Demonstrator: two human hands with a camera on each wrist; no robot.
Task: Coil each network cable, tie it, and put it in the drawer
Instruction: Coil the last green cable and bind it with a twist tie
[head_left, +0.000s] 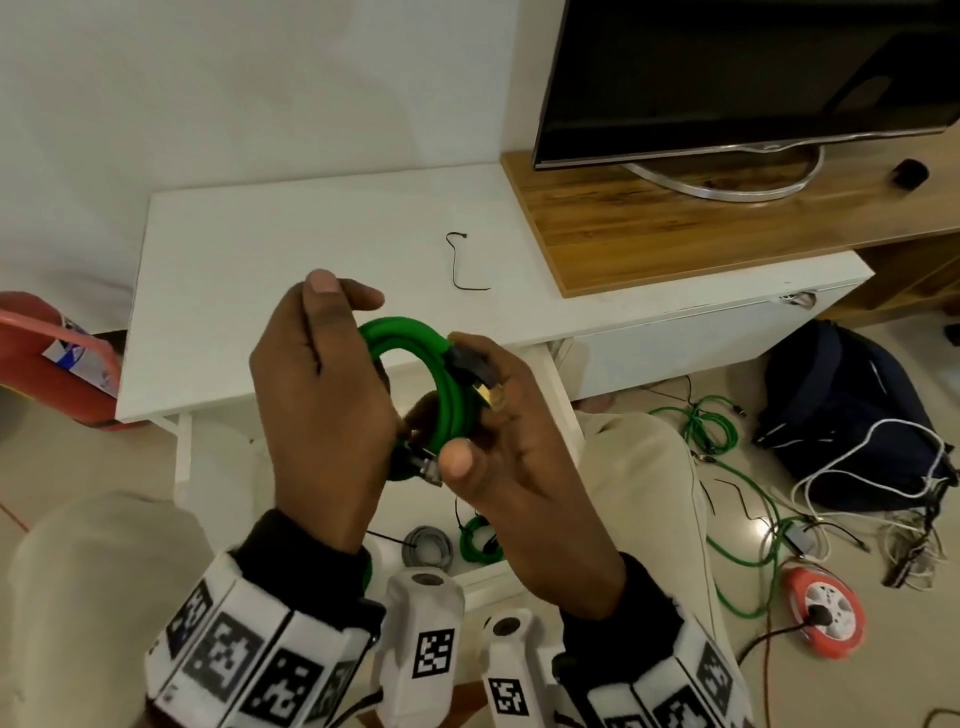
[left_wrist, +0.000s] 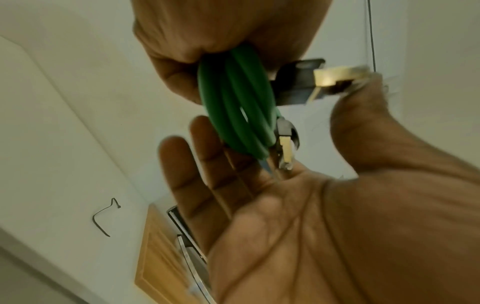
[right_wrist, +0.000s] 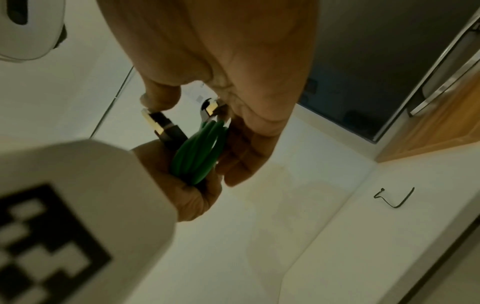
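A green network cable is wound into a small coil and held above the white table's front edge. My left hand grips the coil in a fist. My right hand cups the other side, its fingers lying along the loops and one digit tip on the gold plug. The second plug hangs by the palms. A black twist tie lies loose on the table. Below, the open drawer holds a grey coil and a green coil.
The white table meets a wooden stand bearing a TV. On the floor at right lie loose green cables, a dark backpack, white cords and an orange reel. A red object sits at left.
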